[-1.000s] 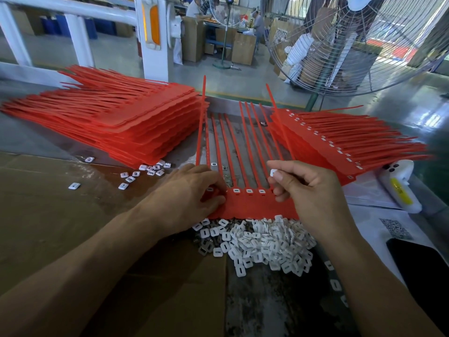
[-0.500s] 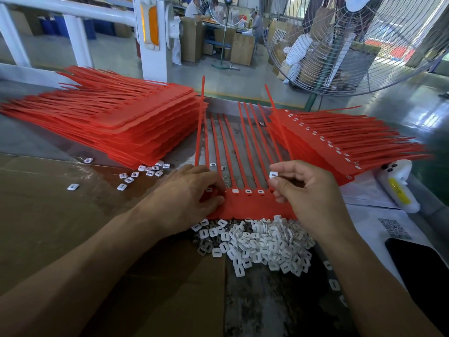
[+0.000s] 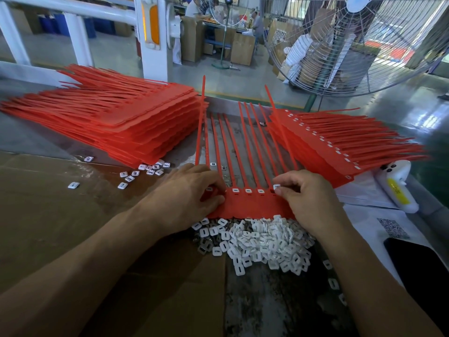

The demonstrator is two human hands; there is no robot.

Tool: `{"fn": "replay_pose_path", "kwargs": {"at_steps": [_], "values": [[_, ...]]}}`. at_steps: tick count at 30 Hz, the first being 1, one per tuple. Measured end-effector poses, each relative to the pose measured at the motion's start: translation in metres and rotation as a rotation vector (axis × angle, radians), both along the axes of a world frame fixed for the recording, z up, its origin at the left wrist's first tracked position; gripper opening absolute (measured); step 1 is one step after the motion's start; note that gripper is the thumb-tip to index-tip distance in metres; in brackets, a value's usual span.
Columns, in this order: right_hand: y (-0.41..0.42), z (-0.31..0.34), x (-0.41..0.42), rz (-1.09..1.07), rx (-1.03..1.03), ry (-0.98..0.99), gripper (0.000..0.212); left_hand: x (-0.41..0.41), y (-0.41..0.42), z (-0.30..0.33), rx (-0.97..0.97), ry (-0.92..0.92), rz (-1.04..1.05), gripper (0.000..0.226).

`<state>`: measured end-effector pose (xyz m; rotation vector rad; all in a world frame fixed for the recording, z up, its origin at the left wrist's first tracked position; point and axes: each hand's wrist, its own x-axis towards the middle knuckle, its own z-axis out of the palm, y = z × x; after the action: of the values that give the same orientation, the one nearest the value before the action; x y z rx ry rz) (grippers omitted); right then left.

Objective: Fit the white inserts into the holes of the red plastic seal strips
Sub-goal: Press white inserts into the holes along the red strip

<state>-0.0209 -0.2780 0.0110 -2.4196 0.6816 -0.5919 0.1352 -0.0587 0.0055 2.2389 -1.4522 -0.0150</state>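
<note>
Red seal strips (image 3: 252, 203), one joined sheet, lie flat on the table (image 3: 73, 215) btwn two hands, tails fanned away from the person. Left hand (image 3: 189, 198) presses the sheet's left end w/ curled fingers pinching its edge, apparently to keep it from sliding. Right hand (image 3: 308, 198) pinches a white insert (image 3: 276, 186) at thumb and forefinger, right over the sheet's right-end hole, so seating looks to be the step in hand. Three inserts (image 3: 248, 190) sit in a row in holes btwn the hands; a fourth shows partly under the left fingers. Loose inserts (image 3: 262, 242), too many to count, are heaped just below the sheet, within easy reach. Two stacks flank the work: an unfilled-looking stack (image 3: 116, 117) at left, a stack w/ white inserts showing (image 3: 340, 144) at right. About a dozen stray inserts (image 3: 136, 173) lie near the left stack.
</note>
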Motion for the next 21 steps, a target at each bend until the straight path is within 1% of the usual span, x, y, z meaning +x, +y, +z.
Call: {"fn": "replay_pose_path", "kwargs": {"at_steps": [10, 16, 21], "values": [[0.0062, 0.0033, 0.0051, 0.003, -0.13, 0.098, 0.021, -0.001, 0.0001, 0.0014, 0.02, 0.014, 0.001, 0.032], [0.0074, 0.0045, 0.0066, -0.015, -0.142, 0.151, 0.022, -0.0014, -0.0001, 0.0028, 0.042, 0.02, 0.008, 0.038], [0.0078, 0.0054, 0.0054, -0.012, -0.101, 0.155, 0.023, -0.0016, 0.0004, 0.0019, 0.031, 0.021, 0.008, 0.034]]}}
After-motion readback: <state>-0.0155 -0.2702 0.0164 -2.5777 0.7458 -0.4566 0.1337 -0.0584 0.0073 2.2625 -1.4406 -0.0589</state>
